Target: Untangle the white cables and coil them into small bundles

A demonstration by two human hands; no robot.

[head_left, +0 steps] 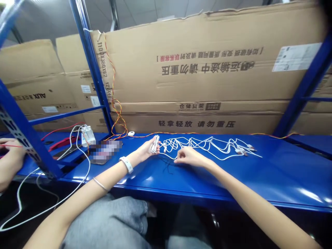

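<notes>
My left hand (146,149) is closed around a small coil of white cable (155,144), held just above the blue shelf top (272,173). My right hand (187,156) rests on the shelf top with its fingers pinched on something thin that I cannot make out, next to a few thin black ties (168,166). Behind both hands lies a tangle of loose white cables (207,145), whose connectors lie at the right end (242,150). A white watch sits on my left wrist.
Large cardboard boxes (212,69) stand behind the shelf top. Blue rack posts (89,65) rise at left and right. A red and yellow wire (116,107) hangs down. A white power strip (86,135) and red tool lie at left, near another person's hand (9,155).
</notes>
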